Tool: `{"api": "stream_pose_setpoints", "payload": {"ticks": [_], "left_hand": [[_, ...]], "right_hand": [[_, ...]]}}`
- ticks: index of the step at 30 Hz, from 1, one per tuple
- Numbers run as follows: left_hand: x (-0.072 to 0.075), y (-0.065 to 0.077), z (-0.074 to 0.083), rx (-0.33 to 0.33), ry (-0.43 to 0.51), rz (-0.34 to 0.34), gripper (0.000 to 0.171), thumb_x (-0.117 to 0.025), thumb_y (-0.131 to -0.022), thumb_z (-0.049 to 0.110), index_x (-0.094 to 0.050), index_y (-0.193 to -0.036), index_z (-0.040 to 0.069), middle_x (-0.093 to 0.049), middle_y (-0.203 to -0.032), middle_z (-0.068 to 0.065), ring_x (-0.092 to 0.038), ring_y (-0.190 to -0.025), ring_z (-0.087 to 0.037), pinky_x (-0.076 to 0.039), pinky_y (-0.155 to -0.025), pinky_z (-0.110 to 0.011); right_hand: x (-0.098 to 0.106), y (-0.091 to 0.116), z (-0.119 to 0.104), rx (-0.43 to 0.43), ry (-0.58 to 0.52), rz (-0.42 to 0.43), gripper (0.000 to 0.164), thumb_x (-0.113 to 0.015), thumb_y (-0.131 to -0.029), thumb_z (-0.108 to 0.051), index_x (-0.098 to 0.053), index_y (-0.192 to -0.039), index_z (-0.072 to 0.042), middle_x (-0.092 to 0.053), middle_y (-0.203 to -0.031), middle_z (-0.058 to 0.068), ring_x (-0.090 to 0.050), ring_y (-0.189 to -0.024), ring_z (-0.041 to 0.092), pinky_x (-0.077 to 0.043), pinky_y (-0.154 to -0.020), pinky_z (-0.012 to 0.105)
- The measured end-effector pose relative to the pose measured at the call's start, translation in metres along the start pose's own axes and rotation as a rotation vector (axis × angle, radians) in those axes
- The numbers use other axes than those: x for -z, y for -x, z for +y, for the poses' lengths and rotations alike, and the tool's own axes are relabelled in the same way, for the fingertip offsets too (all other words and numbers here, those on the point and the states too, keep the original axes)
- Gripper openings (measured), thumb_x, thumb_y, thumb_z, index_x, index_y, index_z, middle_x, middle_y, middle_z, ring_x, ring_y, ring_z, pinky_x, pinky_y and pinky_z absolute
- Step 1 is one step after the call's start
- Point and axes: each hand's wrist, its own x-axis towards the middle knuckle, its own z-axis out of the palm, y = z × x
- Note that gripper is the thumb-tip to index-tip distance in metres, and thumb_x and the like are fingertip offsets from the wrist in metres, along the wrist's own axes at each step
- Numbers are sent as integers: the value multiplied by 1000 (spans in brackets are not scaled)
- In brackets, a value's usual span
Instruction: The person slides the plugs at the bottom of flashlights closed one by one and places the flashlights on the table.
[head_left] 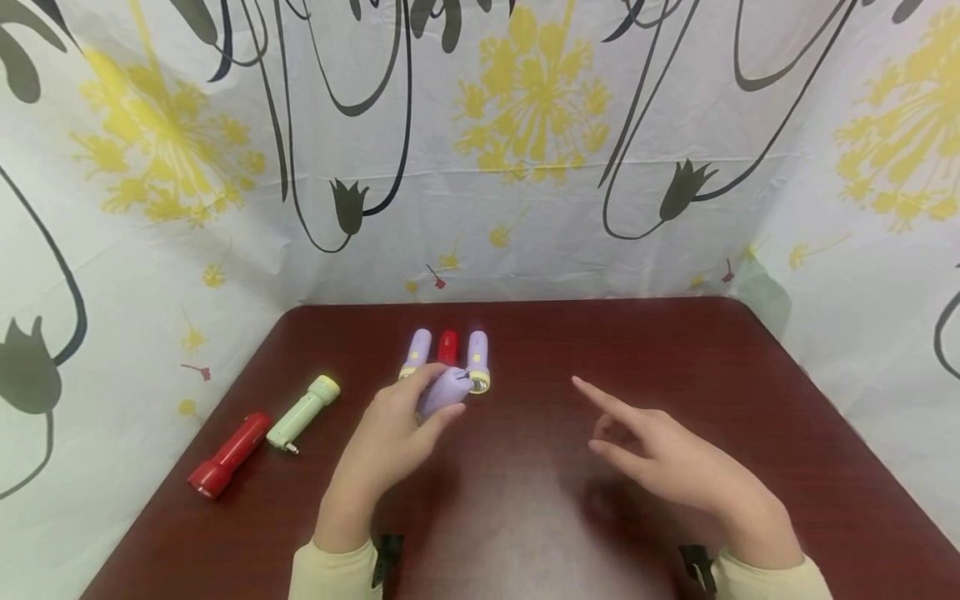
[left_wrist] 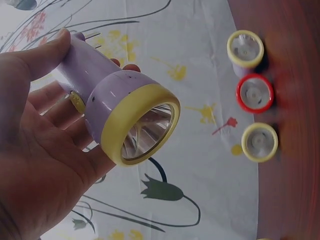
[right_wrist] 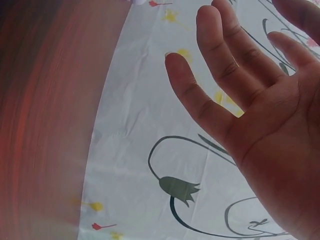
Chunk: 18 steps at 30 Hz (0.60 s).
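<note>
My left hand [head_left: 390, 437] grips a lilac flashlight [head_left: 446, 393] above the table. The left wrist view shows this flashlight [left_wrist: 107, 92] with its yellow-rimmed lens facing the camera, the thumb at its tail and fingers wrapped behind the barrel. Two metal prongs stick out near the tail. Just beyond that hand, a red flashlight [head_left: 447, 346] lies between a lilac flashlight [head_left: 418, 348] on the left and another lilac flashlight [head_left: 477, 358] on the right, lenses toward me. My right hand [head_left: 660, 458] hovers over the table's right half, holding nothing, index finger extended and the others loosely bent.
At the table's left side lie a pale green flashlight [head_left: 303, 414] with prongs folded out and a larger red flashlight [head_left: 230, 456]. The dark red table [head_left: 525, 517] meets a white patterned cloth [head_left: 480, 233] at the back and both sides.
</note>
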Motion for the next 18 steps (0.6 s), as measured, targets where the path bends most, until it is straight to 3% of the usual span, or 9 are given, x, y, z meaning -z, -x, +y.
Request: {"api": "stream_pose_setpoints", "payload": {"ticks": [7, 18], "left_hand": [[-7, -2, 9, -20, 2, -34, 50, -83, -93, 26, -64, -138, 13, -77, -113, -8, -70, -94, -21, -61, -91, -46], [-19, -5, 20, -51, 1, -86, 50, -81, -95, 28, -63, -139, 12, -75, -121, -6, -71, -104, -22, -61, -99, -47]], "right_hand": [[-5, -4, 0, 17, -35, -29, 74, -68, -106, -29, -29, -168, -39, -66, -98, -18, -62, -91, -5, -58, -87, 29], [-11, -8, -6, 74, -67, -43, 73, -69, -105, -26, -31, -167, -36, -69, -97, -14, -63, -91, -4, -58, -85, 28]]}}
